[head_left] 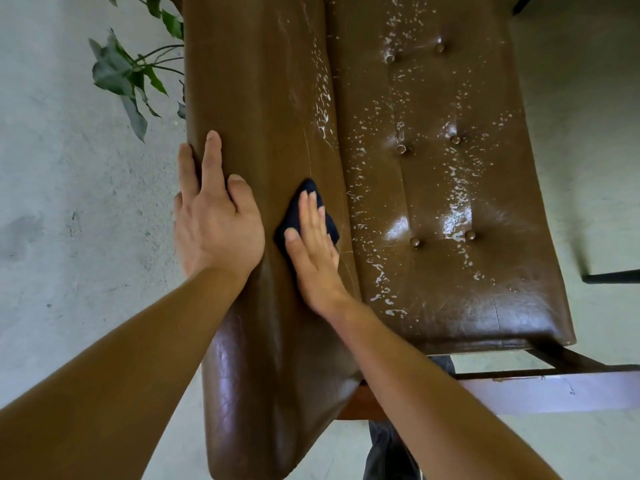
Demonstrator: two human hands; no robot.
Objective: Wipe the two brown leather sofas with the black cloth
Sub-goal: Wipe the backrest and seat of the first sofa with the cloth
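A brown leather sofa point(263, 98) fills the middle of the head view, seen from above and behind its backrest. Its tufted seat point(485, 188) is speckled with white foam. My left hand point(214, 216) grips the top edge of the backrest, fingers curled over it. My right hand point(311, 244) lies flat on the black cloth point(298, 209), pressing it against the front face of the backrest near the seam with the seat. Only one sofa is in view.
A green leafy plant point(128, 71) stands to the left behind the sofa, against a grey concrete wall point(69, 202). A dark wooden armrest point(554, 389) runs at the lower right. A black metal leg point(609, 277) shows at the right edge.
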